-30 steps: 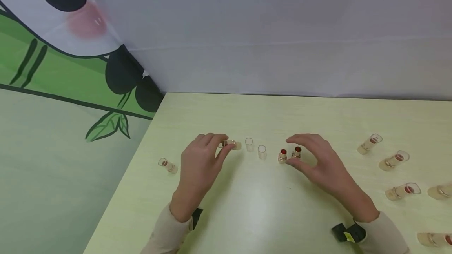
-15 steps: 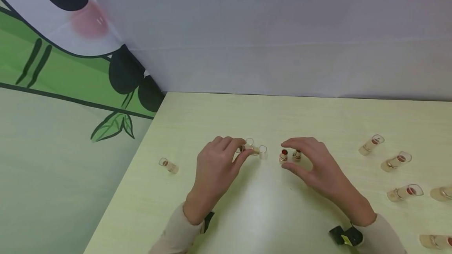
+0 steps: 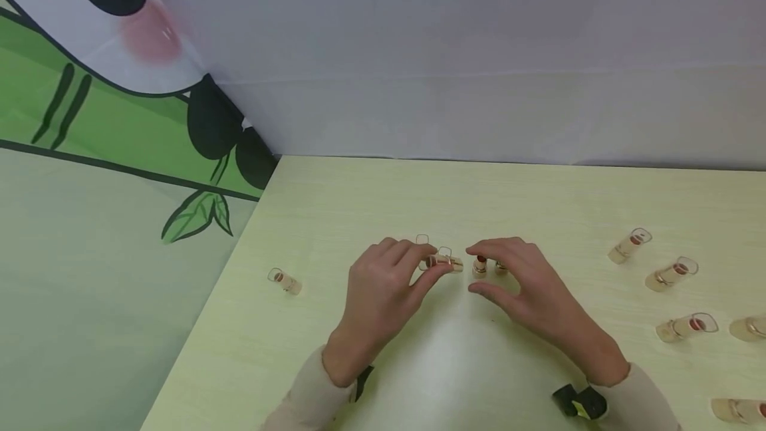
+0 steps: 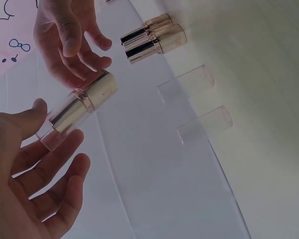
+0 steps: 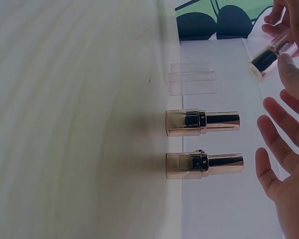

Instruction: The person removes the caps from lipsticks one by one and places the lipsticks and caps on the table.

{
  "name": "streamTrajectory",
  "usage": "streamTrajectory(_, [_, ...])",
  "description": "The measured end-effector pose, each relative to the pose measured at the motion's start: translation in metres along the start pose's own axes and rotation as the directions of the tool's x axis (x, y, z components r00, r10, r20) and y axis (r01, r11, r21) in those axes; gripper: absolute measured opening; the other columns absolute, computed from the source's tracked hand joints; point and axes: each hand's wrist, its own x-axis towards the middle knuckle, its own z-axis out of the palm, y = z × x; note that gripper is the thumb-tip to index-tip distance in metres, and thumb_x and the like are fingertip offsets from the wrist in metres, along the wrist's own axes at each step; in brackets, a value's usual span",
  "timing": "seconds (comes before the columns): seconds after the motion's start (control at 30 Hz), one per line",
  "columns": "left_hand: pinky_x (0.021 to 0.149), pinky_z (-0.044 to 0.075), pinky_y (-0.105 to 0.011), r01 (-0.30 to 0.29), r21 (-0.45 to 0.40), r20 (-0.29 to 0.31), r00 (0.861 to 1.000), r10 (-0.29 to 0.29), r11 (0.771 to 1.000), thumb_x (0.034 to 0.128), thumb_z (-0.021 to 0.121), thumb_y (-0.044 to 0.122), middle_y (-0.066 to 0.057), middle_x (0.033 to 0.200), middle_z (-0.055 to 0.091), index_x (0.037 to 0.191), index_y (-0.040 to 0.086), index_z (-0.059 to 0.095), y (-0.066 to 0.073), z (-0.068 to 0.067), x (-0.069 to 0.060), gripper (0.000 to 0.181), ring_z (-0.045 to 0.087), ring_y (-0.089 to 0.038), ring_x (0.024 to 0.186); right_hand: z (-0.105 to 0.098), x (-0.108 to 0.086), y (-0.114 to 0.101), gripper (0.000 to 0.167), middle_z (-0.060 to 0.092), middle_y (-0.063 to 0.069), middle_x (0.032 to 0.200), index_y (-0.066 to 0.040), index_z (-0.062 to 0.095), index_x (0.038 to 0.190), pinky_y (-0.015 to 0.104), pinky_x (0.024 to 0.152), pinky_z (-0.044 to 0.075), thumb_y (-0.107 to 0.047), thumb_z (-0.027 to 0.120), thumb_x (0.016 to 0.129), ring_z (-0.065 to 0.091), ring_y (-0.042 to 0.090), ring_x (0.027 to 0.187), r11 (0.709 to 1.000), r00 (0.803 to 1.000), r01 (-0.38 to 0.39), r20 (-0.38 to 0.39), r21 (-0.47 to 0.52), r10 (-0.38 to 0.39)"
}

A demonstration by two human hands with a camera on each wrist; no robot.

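My left hand [image 3: 383,288] pinches a lipstick [image 4: 84,102] with a clear cap over its gold tube, thumb and fingers on the cap end. It is held above the table, tilted, with its base towards my right hand [image 3: 535,288]. That hand has thumb and fingers spread apart, close to the base; whether they touch it I cannot tell. Two uncapped lipsticks, a nearer one [image 5: 222,121] and another [image 5: 224,163], stand upright on the table by the right fingers. Two loose clear caps, one [image 4: 187,84] beside the other [image 4: 205,124], stand behind the left fingertips.
A capped lipstick [image 3: 285,281] stands on the left of the pale table [image 3: 359,198]. Several more capped lipsticks, one of them a far one [image 3: 630,245], stand on the right. A white cloth backdrop [image 3: 455,85] rises along the table's back edge.
My left hand has moved right with the capped lipstick, past the loose caps towards the right hand. The right hand has shifted slightly left, its thumb and fingers still apart.
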Motion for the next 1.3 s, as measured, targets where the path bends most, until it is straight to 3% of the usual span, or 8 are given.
streamTrajectory(0.13, [0.061, 0.054, -0.023, -0.044, -0.019, -0.051, 0.998, 0.042, 0.999, 0.0844, 0.086, 0.045, 0.007, 0.083, 0.078, 0.092, 0.017, 0.078, 0.002, 0.002, 0.001, 0.029, 0.07, -0.011, 0.071, 0.002, 0.0, -0.002, 0.052, 0.072, 0.001, 0.126, -0.013, 0.068, 0.131, 0.025, 0.089, 0.045, -0.025, 0.088, 0.085, 0.062, 0.017, 0.112, 1.0, 1.0, 0.003, 0.003, 0.002, -0.003])
streamTrajectory(0.27, [0.061, 0.054, -0.023, -0.083, -0.029, -0.087, 0.993, 0.081, 0.996, 0.0847, 0.086, 0.043, 0.007, 0.083, 0.078, 0.092, 0.016, 0.078, 0.003, 0.003, 0.001, 0.028, 0.07, -0.01, 0.071, 0.005, 0.001, -0.002, 0.048, 0.073, 0.001, 0.124, -0.012, 0.068, 0.13, 0.027, 0.093, 0.045, -0.04, 0.079, 0.093, 0.063, 0.019, 0.114, 1.0, 1.0, 0.02, -0.007, 0.008, -0.02])
streamTrajectory(0.53, [0.061, 0.053, -0.022, -0.122, -0.03, -0.101, 0.988, 0.118, 0.992, 0.0853, 0.086, 0.043, 0.007, 0.084, 0.078, 0.092, 0.016, 0.079, 0.005, 0.004, 0.001, 0.028, 0.07, -0.009, 0.072, 0.005, 0.001, -0.006, 0.044, 0.075, -0.001, 0.119, -0.011, 0.07, 0.125, 0.027, 0.097, 0.044, -0.045, 0.072, 0.097, 0.065, 0.016, 0.11, 1.0, 1.0, 0.029, 0.004, 0.007, -0.029])
streamTrajectory(0.6, [0.061, 0.052, -0.022, -0.13, -0.031, -0.108, 0.986, 0.126, 0.991, 0.0849, 0.086, 0.043, 0.008, 0.083, 0.078, 0.091, 0.016, 0.079, 0.005, 0.005, 0.002, 0.028, 0.069, -0.009, 0.072, 0.005, 0.001, -0.007, 0.047, 0.075, -0.001, 0.117, -0.011, 0.071, 0.124, 0.026, 0.098, 0.044, -0.05, 0.064, 0.1, 0.065, 0.016, 0.109, 0.999, 0.999, 0.032, 0.001, 0.006, -0.032])
streamTrajectory(0.97, [0.063, 0.053, -0.021, -0.166, -0.031, -0.086, 0.983, 0.163, 0.986, 0.0839, 0.087, 0.043, 0.01, 0.081, 0.077, 0.091, 0.017, 0.079, 0.005, 0.008, 0.0, 0.028, 0.068, -0.008, 0.071, 0.011, 0.002, -0.007, 0.041, 0.074, -0.006, 0.107, -0.011, 0.073, 0.12, 0.025, 0.092, 0.043, -0.046, 0.06, 0.104, 0.063, 0.011, 0.098, 0.992, 0.989, 0.128, -0.08, -0.003, -0.128])
streamTrajectory(1.3, [0.063, 0.052, -0.019, -0.168, -0.069, -0.066, 0.984, 0.164, 0.983, 0.0839, 0.086, 0.042, 0.009, 0.084, 0.077, 0.091, 0.016, 0.078, 0.006, 0.01, 0.0, 0.029, 0.068, -0.008, 0.073, 0.013, 0.002, -0.005, 0.038, 0.072, -0.01, 0.102, -0.013, 0.074, 0.115, 0.022, 0.089, 0.042, -0.046, 0.059, 0.105, 0.062, 0.008, 0.094, 0.988, 0.981, 0.151, -0.121, -0.01, -0.151])
